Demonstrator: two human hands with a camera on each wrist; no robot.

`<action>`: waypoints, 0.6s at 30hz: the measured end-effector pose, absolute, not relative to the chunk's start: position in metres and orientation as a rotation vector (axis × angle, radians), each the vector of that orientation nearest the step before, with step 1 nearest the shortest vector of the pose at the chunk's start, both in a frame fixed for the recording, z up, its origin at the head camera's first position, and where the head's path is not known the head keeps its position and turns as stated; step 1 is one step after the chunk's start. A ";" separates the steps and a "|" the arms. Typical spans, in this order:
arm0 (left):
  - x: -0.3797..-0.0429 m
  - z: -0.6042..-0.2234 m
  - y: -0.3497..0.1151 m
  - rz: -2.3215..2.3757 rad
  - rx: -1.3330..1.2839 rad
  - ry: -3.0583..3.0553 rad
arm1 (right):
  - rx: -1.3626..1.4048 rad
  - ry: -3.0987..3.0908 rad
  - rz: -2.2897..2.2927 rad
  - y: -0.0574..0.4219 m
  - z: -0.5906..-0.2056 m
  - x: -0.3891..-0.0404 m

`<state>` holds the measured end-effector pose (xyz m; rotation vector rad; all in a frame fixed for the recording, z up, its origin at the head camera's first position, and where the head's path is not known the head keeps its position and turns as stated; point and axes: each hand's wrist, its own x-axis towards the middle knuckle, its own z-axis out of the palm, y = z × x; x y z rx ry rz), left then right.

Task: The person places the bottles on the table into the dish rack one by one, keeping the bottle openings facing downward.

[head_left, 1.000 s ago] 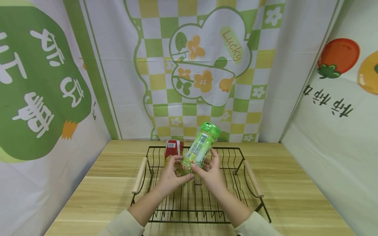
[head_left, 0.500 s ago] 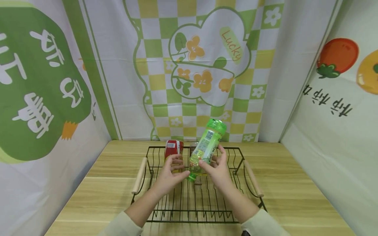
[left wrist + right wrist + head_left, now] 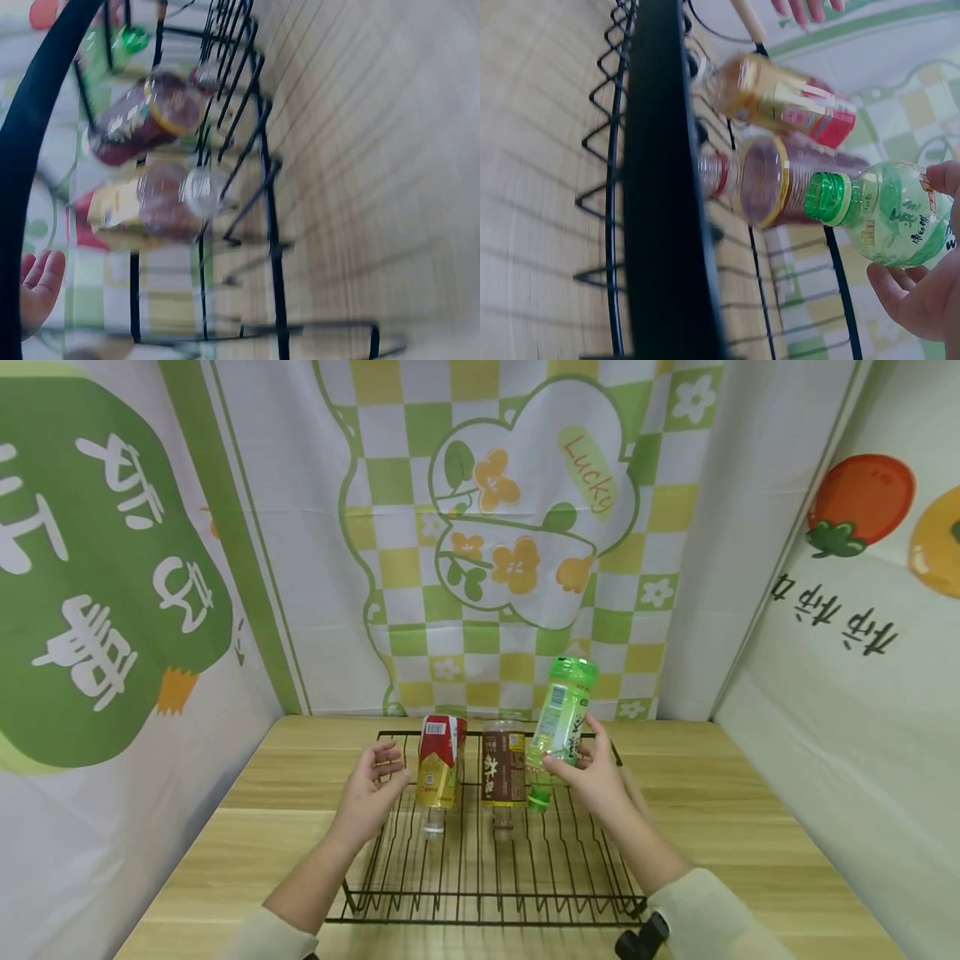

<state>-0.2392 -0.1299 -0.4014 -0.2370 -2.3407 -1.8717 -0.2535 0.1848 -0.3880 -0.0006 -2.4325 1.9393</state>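
My right hand [image 3: 596, 772] grips a clear green plastic bottle [image 3: 558, 718], tilted with its neck down, above the right part of a black wire dish rack [image 3: 480, 922]. In the right wrist view the bottle's green threaded neck [image 3: 827, 196] shows, with the thumb and fingers around the body. To the left, two bottles stand neck-down in the rack: one with a red and yellow label [image 3: 437, 768], another with a brown label [image 3: 504, 768]. Beside the red and yellow bottle, my left hand [image 3: 375, 781] is held with fingers loosely bent and nothing in it.
The rack stands on a light wooden table [image 3: 247, 827]. A wooden handle [image 3: 636, 789] on its right side is partly hidden by my right forearm. Patterned cloths hang behind [image 3: 525, 677] and at both sides.
The right hand has carried the green bottle to the right and turned it more upright, neck down. The left hand has come away from it to the left, uncovering the two standing bottles.
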 end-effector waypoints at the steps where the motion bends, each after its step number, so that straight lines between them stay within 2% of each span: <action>1: -0.240 -0.401 -0.135 -1.854 -0.234 -2.342 | -0.017 -2.450 1.923 0.188 -0.390 -0.255; 10: -0.252 -0.412 -0.172 -1.734 -0.143 -2.503 | -0.087 -2.641 1.670 0.206 -0.407 -0.260; 18: -0.256 -0.432 -0.181 -1.744 -0.043 -2.609 | -0.125 -2.721 1.564 0.214 -0.416 -0.263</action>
